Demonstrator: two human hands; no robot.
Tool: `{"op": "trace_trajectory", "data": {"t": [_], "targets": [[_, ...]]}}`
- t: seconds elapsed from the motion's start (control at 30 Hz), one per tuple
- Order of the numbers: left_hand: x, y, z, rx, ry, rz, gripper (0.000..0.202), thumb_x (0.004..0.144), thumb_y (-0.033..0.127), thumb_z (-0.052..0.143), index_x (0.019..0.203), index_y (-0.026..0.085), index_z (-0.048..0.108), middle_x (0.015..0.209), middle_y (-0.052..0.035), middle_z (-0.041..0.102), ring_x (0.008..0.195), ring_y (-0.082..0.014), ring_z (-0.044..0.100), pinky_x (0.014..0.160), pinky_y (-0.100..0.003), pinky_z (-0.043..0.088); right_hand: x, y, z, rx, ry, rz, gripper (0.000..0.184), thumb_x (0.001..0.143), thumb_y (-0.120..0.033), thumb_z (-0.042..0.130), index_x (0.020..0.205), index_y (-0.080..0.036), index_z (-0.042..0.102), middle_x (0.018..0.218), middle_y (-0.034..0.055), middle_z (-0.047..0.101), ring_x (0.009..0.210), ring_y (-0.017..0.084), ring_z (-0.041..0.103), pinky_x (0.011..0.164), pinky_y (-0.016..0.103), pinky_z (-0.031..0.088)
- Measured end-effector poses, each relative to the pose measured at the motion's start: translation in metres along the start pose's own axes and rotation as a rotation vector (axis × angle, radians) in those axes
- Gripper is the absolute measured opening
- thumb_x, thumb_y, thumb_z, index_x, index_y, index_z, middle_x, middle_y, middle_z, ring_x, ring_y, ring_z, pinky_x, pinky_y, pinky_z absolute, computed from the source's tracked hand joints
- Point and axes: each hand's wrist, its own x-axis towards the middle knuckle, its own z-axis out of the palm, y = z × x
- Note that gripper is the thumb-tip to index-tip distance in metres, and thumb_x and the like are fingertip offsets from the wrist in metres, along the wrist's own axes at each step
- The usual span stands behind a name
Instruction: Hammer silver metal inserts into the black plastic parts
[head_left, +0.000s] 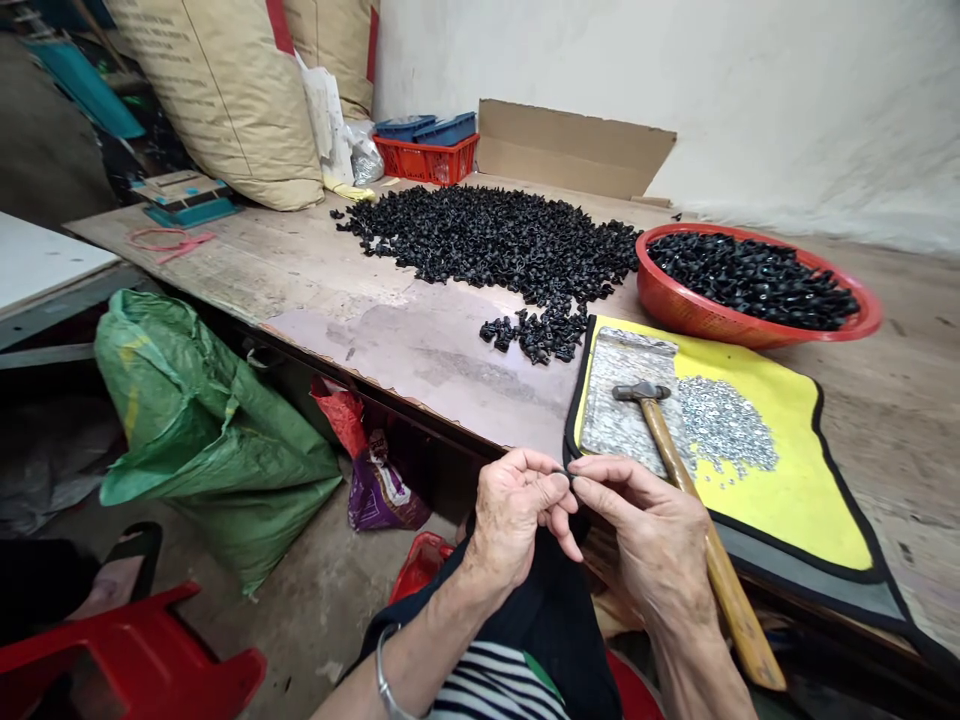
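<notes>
Over my lap, at the table's front edge, my left hand (517, 510) and my right hand (652, 530) meet fingertip to fingertip. Both pinch one small black part (568, 474), mostly covered by the fingers, so its exact kind is hidden. Just right of my right hand a hammer (679, 465) with a wooden handle lies across a grey slab (626, 400) on a yellow mat (806, 480). Small shiny metal pieces (724, 425) are heaped beside the hammer head. A big pile of small black parts (495, 235) spreads over the table behind.
A red basket (757, 338) full of black parts stands at the back right. Against the wall are a red crate (427, 160), a cardboard sheet (570, 150) and large sacks (225, 100). A green sack (202, 430) and a red stool (142, 655) are at the lower left.
</notes>
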Motion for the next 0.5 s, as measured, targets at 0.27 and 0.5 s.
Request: {"op": "trace_trajectory", "data": {"t": [0.27,0.5], "targets": [[-0.0013,0.0015,-0.0042,0.009,-0.055,0.0,0.023,0.062,0.024,0.072,0.071,0.01,0.056,0.05,-0.0028,0.062,0.033,-0.0123,0.052,0.027,-0.023,0.045,0.0014,-0.0061,0.0004,0.301,-0.15,0.276,0.018,0.055,-0.024,0.078,0.065,-0.014,0.067,0.054,0.0032,0.064,0.043,0.012,0.054,0.042,0.024,0.042],[-0.0031,0.0012,-0.0052,0.071,0.019,0.012,0.021,0.063,0.025,0.07,0.066,0.01,0.057,0.048,-0.0008,0.058,0.031,-0.0082,0.047,0.028,-0.019,0.041,-0.005,0.0024,0.0058,0.29,-0.066,0.212,0.013,0.062,-0.023,0.075,0.067,-0.014,0.067,0.056,0.0016,0.063,0.047,0.012,0.057,0.046,0.023,0.045]]}}
